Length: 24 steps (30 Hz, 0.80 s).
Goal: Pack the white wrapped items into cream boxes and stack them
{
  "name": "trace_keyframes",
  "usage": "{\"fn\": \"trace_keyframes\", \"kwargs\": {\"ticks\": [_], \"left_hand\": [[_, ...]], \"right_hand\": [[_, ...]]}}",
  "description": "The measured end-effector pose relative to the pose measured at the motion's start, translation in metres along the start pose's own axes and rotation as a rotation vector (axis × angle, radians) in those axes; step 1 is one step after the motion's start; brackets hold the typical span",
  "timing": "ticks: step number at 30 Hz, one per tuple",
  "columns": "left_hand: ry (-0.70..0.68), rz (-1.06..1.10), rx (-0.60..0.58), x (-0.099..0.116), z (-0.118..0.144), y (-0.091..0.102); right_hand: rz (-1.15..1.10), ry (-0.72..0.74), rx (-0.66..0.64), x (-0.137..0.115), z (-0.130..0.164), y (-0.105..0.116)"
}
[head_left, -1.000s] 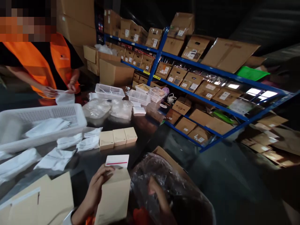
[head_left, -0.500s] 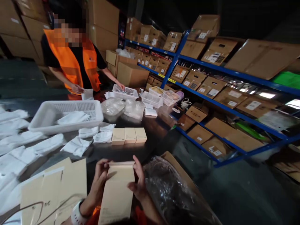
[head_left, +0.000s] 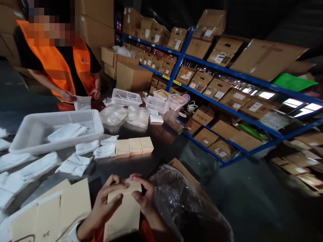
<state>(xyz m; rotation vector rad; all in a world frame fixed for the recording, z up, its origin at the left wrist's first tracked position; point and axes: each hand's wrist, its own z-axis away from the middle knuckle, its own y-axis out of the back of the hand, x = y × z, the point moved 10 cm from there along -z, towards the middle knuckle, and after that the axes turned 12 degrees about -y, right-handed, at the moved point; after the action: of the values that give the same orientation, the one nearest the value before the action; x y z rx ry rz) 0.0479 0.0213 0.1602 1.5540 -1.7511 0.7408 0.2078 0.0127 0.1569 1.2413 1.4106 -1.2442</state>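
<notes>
A tan cardboard box (head_left: 123, 215) stands upright near the bottom of the view, gripped on both sides. My left hand (head_left: 107, 201) wraps its left side with the thumb across the front. My right hand (head_left: 143, 195) presses on the top flap from the right. Just beyond on the dark table (head_left: 161, 137), three small tan boxes (head_left: 134, 147) sit in a row. Flat tan box blanks (head_left: 50, 215) lie to the left of my hands.
A carton lined with clear plastic (head_left: 186, 205) sits right of my hands. A white basket (head_left: 55, 129) and several white packets (head_left: 73, 164) lie at left. A person in an orange vest (head_left: 58, 64) handles a packet across the table. Blue shelving (head_left: 227, 84) holds cartons.
My right hand came out of the plastic-lined carton onto the box. The white card with a red stripe that stuck out of the box top is no longer visible, and the flap is down.
</notes>
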Motion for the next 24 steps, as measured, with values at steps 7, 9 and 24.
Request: {"fn": "trace_keyframes", "kwargs": {"ticks": [7, 9, 24], "left_hand": [[0.092, 0.007, -0.023, 0.000, 0.009, 0.019], [0.115, 0.017, -0.032, -0.002, 0.020, 0.025], [0.546, 0.138, 0.137, -0.071, 0.123, 0.090]], "right_hand": [[0.026, 0.070, -0.012, -0.012, 0.013, -0.023], [0.033, 0.040, 0.007, -0.005, 0.019, -0.030], [0.055, -0.427, -0.324, 0.099, -0.022, -0.109]]}}
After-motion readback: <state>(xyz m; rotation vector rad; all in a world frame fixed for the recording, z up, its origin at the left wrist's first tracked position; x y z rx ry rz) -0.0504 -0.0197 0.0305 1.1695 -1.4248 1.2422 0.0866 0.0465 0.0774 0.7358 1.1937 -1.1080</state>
